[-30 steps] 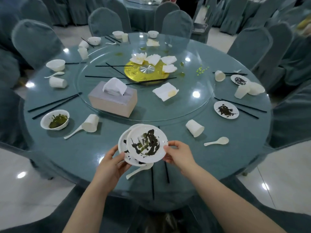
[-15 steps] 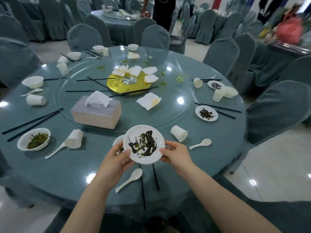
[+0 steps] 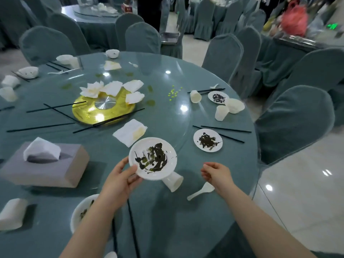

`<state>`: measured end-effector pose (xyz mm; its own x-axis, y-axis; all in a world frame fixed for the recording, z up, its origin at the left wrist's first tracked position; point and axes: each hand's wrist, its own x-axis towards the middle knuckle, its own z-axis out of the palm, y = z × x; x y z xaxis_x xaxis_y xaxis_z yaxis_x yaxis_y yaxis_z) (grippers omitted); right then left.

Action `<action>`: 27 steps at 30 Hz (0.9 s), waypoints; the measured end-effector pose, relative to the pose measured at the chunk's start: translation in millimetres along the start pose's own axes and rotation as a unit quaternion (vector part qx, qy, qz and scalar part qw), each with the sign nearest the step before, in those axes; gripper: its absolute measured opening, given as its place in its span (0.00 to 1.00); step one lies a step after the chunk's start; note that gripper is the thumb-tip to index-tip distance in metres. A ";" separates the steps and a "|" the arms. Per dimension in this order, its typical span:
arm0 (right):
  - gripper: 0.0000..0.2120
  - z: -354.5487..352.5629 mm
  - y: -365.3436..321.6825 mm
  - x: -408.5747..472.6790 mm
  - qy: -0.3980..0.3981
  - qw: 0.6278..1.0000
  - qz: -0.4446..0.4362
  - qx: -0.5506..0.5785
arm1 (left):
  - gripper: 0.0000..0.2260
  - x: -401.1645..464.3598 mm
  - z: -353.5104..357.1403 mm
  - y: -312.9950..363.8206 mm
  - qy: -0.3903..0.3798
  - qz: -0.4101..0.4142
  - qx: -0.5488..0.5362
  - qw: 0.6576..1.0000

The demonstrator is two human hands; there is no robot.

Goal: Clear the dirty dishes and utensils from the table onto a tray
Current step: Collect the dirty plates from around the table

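My left hand grips the near-left rim of a white plate smeared with dark sauce and holds it above the round table. My right hand hovers free to the plate's right, fingers loosely apart, holding nothing. A tipped white cup lies just under the plate's near edge. A white spoon rests below my right hand. Another soiled plate lies further right, and a dirty plate sits partly hidden under my left forearm. No tray is in view.
Black chopsticks lie beside the right plate, another pair near my left arm. A grey tissue box stands at left. The glass turntable carries a gold disc and napkins. Covered chairs ring the table.
My right hand has let go of the plate and drawn off to the right. The left hand alone carries the plate, lifted away from the lower plate. My view has swung right.
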<state>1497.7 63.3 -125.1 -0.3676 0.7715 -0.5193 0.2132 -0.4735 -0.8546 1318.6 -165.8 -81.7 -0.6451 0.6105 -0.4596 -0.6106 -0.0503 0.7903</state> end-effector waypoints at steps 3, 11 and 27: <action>0.03 -16.4 -5.8 55.6 0.044 0.998 0.042 0.005 | 0.14 26.4 14.2 6.9 0.012 -0.003 -0.013 1.000; 0.10 -25.9 -17.1 158.6 0.117 0.985 0.121 0.043 | 0.15 56.8 28.0 20.4 0.040 0.002 -0.017 0.999; 0.06 -35.4 -27.6 61.8 0.061 0.993 0.028 0.093 | 0.14 -16.2 8.8 15.6 0.046 0.041 -0.026 0.998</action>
<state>1501.1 139.1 -134.0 -0.2447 0.7820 -0.5732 0.0555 -0.5789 -0.8135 1323.5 -169.5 -58.3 -0.7310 0.5284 -0.4317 -0.5763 -0.1395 0.8052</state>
